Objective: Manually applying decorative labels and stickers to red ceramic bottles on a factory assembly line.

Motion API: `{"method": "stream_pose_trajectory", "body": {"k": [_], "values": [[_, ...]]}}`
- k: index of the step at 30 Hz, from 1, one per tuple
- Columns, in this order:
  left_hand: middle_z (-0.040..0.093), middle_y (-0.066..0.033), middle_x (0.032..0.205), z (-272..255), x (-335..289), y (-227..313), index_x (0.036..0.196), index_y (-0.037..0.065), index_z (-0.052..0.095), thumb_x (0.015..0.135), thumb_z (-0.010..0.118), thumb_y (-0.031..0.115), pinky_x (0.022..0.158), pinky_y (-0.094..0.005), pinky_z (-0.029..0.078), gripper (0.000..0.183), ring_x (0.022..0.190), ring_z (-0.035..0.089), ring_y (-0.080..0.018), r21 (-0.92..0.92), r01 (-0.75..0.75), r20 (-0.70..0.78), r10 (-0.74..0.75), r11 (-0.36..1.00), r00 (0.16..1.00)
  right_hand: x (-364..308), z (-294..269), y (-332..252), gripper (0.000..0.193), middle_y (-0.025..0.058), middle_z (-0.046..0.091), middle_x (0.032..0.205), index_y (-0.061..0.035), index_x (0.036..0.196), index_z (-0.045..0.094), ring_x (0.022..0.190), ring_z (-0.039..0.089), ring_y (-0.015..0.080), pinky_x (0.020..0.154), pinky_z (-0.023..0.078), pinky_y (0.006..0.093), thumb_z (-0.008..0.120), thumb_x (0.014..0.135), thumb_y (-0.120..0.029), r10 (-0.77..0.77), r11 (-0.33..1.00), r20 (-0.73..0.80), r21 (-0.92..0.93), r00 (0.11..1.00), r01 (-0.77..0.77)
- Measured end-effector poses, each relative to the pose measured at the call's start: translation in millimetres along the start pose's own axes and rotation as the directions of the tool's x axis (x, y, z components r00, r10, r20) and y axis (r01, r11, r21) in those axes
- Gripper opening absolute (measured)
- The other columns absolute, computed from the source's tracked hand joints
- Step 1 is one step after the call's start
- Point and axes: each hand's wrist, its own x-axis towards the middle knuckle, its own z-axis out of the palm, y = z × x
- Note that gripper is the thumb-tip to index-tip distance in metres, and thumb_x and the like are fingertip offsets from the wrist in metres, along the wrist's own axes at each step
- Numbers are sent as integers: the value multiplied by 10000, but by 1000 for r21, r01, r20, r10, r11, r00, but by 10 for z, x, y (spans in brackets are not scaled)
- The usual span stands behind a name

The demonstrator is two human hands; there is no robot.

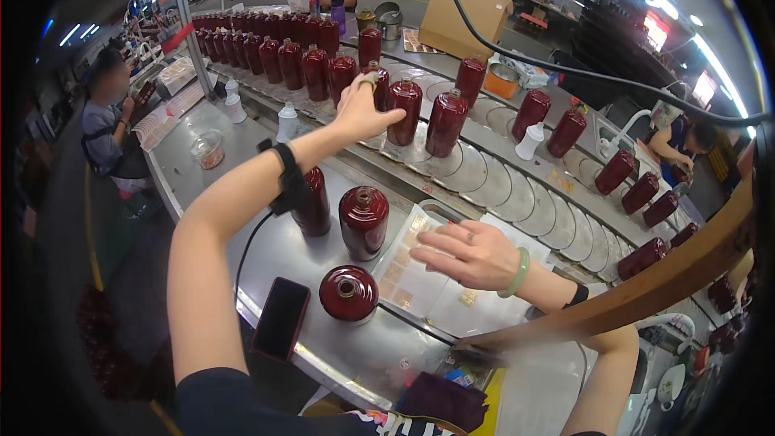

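My left hand (365,111) reaches over the near edge of the conveyor, thumb and fingers apart. Its fingers are beside a dark red glossy bottle (381,90), partly hidden behind them. The thumb tip overlaps another red bottle (404,113); whether it touches cannot be told. My right hand (476,257) hovers with fingers stretched out above a white sheet with small gold pieces (397,270). Three more red bottles stand on the metal table between my arms: one by the left wrist (313,208), one in the middle (363,224) and one nearer (349,294).
A conveyor of overlapping round plates (517,198) crosses ahead, carrying many red bottles. White bottle-shaped pieces (287,122) stand along it. A phone (281,319) lies at the table's near edge. A wooden bar (597,311) and a black cable (581,77) cross the right side. Co-workers sit on both sides.
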Motion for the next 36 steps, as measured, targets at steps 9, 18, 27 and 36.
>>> {"method": "stream_pose_trajectory", "body": {"k": [9, 18, 27, 36], "values": [[361, -145, 1614, 641, 1278, -631, 1468, 98, 453, 673, 910, 265, 1148, -632, 406, 932, 1498, 342, -406, 89, 267, 255, -281, 960, 925, 517, 206, 800, 702, 172, 562, 1337, -103, 1473, 452, 1045, 664, 380, 826, 571, 446, 789, 858, -150, 658, 736, 14, 196, 753, -648], [538, -244, 1376, 908, 1014, -464, 1387, -27, 456, 545, 989, 241, 1085, -446, 509, 1032, 1279, 582, -420, -64, 200, 38, -198, 978, 979, 667, 887, 1714, 797, 219, 552, 1368, -141, 1524, 386, 1143, 651, 444, 930, 557, 502, 814, 855, -215, 801, 598, -25, 49, 598, -800], [645, -233, 1208, 14, 427, -309, 1247, -6, 520, 568, 931, 222, 992, -392, 531, 827, 1146, 648, -344, -192, -29, 334, 93, 981, 938, 461, 995, 1946, 842, 205, 588, 1390, -95, 1534, 376, 1112, 684, 405, 888, 577, 501, 830, 843, -259, 876, 461, -52, -207, 480, -863], [661, -234, 1288, -565, 117, -745, 1338, -73, 581, 549, 968, 352, 1064, -368, 489, 976, 1210, 647, -319, -4, -69, 675, 54, 998, 736, 851, 661, 1891, 640, 129, 700, 1174, -95, 1175, 563, 1071, 698, 380, 873, 568, 495, 947, 687, -250, 962, 270, 119, -276, 246, -922]]}}
